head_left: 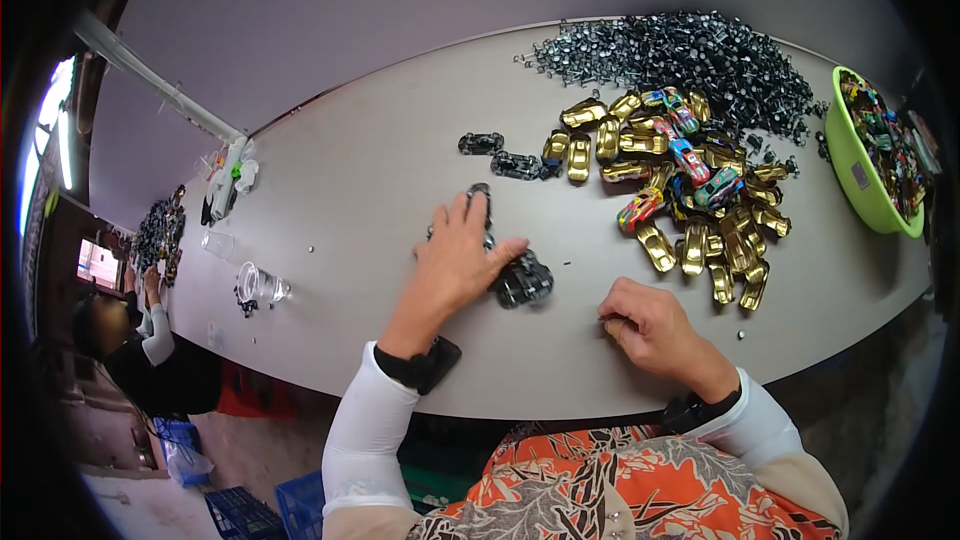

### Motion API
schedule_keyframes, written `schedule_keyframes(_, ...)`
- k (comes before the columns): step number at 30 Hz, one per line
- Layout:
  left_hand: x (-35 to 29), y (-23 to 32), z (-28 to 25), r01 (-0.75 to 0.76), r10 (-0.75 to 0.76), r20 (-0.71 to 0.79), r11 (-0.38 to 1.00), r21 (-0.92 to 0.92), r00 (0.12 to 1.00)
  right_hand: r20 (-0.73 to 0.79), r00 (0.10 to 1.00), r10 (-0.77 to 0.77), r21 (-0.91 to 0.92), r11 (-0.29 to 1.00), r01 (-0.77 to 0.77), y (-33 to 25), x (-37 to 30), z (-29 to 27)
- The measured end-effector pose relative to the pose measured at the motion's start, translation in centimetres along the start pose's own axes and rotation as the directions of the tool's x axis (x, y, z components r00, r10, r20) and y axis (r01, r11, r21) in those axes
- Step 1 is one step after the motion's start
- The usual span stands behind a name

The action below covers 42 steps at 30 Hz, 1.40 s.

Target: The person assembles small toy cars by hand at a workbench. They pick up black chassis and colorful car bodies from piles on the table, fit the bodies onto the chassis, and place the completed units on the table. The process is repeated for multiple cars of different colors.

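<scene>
A: Left hand (460, 260) lies flat, fingers spread over the dark toy-car chassis (520, 280) mid-table (350, 170); the chassis shows under its fingertips. Press lightly so it can't slide.

B: Its long axis?

A: Seemingly diagonal, though which end is the nose I can't tell. Right hand (655, 330) is curled shut, pinching 1 tiny part I can't identify.

At the centre of the frame the left hand (462, 258) lies flat, fingers spread, on a row of dark toy car chassis (522, 280) on the grey table (350, 170). Just right of it, the right hand (648, 328) is curled shut on something small (too tiny to identify). Gold and painted toy car bodies (690, 195) spread across the upper right, below a heap of dark metal parts (690, 55). A green basin (865, 175) sits at the right edge.
</scene>
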<state>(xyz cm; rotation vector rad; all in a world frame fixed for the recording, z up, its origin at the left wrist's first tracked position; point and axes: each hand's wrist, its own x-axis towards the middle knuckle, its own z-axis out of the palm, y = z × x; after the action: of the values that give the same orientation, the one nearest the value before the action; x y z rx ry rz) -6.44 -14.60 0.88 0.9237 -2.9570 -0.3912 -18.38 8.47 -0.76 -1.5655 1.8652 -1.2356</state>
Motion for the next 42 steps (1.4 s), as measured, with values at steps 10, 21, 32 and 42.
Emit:
schedule_keyframes(10, 9.0, -1.7, 0.8, -0.051, 0.049, -0.015, 0.993, -0.111, 0.999, -0.044, 0.998, -0.045, 0.015, 0.999, 0.046, 0.4, 0.0, 0.3)
schedule_keyframes(21, -2.1, 3.3, -1.2, -0.265, 0.283, 0.096, 0.950, -0.168, 0.954, -0.256, 0.963, 0.081, -0.059, 0.993, -0.100, 1.0, -0.3, -2.0)
schedule_keyframes(32, -0.1, 5.4, -0.8, -0.252, 0.237, -0.243, 0.967, -0.033, 0.941, -0.227, 0.967, 0.115, -0.084, 0.987, -0.137, 1.5, -0.2, -1.9)
schedule_keyframes(42, -0.7, 7.8, 2.7, -0.313, 0.302, -0.170, 0.949, -0.045, 0.938, -0.434, 0.899, 0.058, -0.044, 0.995, -0.085, 1.3, 0.0, -1.8)
